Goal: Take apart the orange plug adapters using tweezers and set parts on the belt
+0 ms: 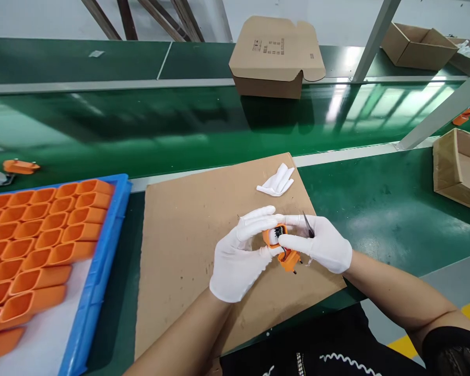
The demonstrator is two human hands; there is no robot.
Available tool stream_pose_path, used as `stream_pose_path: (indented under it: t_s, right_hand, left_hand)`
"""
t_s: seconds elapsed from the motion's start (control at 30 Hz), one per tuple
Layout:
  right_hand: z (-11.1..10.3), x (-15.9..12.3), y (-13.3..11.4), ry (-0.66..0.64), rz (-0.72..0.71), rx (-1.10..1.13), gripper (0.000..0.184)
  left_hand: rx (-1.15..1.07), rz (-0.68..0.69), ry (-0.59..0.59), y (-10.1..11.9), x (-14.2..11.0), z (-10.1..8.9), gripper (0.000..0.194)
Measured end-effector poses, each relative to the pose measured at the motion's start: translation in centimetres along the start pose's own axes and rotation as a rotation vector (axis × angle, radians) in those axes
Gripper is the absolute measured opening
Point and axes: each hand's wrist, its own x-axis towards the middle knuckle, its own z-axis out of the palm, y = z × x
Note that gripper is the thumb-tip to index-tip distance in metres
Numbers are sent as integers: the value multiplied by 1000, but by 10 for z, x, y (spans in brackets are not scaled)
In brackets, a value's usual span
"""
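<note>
Both of my hands wear white gloves and meet over a brown cardboard sheet (188, 250). My left hand (238, 261) grips a small orange plastic housing (285, 256) with a black part and thin wires inside. My right hand (321, 243) pinches the same housing with thumb and forefinger, and dark tweezers (308, 224) stick up from that hand. A crumpled white glove (277, 181) lies on the sheet's far edge, apart from my hands.
A blue tray (97, 271) at left holds several rows of orange shells. Green conveyor belt (180, 125) runs beyond, bearing a cardboard box (276, 55). More open boxes (460, 167) stand right. An orange part (21, 166) lies far left.
</note>
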Motion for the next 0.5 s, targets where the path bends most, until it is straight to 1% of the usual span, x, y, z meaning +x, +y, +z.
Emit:
stream_pose_path:
  t_s: [0.07, 0.23, 0.37, 0.5]
  right_hand:
    - [-1, 1, 2, -39, 34, 80, 55]
    - [0, 2, 0, -50, 52, 101, 55]
    - [2, 0, -5, -35, 69, 98, 49]
    - [3, 0, -2, -4, 80, 136, 48]
  left_hand:
    - [28, 58, -16, -1, 0, 0, 50]
    - [77, 136, -23, -1, 0, 1, 52]
    - [91, 137, -11, 3, -1, 4, 45]
    - [148, 62, -1, 7, -2, 5, 35]
